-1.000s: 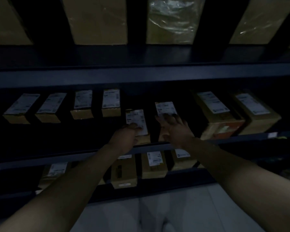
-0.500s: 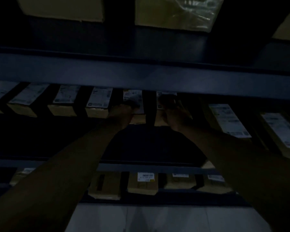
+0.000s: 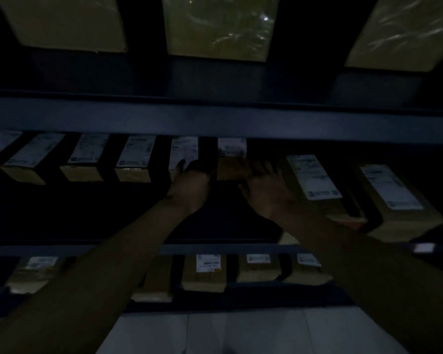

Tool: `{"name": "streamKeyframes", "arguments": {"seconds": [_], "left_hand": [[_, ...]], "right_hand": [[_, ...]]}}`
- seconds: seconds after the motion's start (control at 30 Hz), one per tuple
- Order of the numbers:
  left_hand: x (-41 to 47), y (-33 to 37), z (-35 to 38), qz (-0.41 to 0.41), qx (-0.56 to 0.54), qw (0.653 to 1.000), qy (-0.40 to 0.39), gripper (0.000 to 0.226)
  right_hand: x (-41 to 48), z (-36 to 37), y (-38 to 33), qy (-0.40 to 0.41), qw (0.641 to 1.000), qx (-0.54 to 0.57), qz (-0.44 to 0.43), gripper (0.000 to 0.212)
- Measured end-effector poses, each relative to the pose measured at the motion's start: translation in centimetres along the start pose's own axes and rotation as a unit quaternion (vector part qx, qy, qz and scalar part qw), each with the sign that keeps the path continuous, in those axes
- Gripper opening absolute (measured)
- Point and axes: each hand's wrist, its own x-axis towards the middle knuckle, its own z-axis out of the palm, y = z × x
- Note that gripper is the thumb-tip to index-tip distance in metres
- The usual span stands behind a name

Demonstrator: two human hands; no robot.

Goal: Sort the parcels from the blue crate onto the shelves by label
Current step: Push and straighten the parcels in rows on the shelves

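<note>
— So, where are the hands?
— Centre frame, at the dark metal middle shelf [image 3: 62, 249]. The left hand [image 3: 189, 186] rests against a small white-labelled brown cardboard parcel [image 3: 184, 153]; I cannot tell how its fingers lie. The right hand [image 3: 267, 192], fingers spread wide, touches the neighbouring brown cardboard parcel [image 3: 231, 159].

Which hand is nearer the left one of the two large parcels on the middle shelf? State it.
Right. The right hand sits just left of that large parcel; the left hand is farther left, at the front of a small parcel.
</note>
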Motion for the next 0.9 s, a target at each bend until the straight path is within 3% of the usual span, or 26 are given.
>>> {"name": "streamKeyframes", "arguments": {"seconds": [0.17,0.27,0.37,0.5,0.7,0.9], "left_hand": [[-5.1,7.4,-0.5,0.139,-0.023,0.988,0.062,0.044],[-6.5,12.1,-0.2,0.175,-0.029,0.983,0.045,0.047],[-6.4,15.8,0.1,0.19,-0.032,0.981,0.011,0.056],[-4.9,18.5,1.0,0.17,-0.018,0.983,-0.062,0.071],[-0.4,19.6,2.8,0.166,-0.046,0.985,-0.018,0.065],[4.5,20.6,3.1,0.115,-0.105,0.987,-0.03,0.066]], "right_hand": [[-8.2,-3.4,2.2,0.042,0.999,-0.015,0.03,0.057],[-12.4,-5.1,4.7,0.068,0.995,-0.027,0.066,0.056],[-15.3,-5.9,8.4,0.024,0.99,-0.052,0.13,0.065],[-16.6,-5.9,14.0,-0.05,0.974,-0.082,0.204,0.07],[-13.8,-4.2,20.7,-0.118,0.972,-0.06,0.196,0.066],[-8.9,-2.0,25.1,-0.069,0.986,0.011,0.152,0.06]]}}
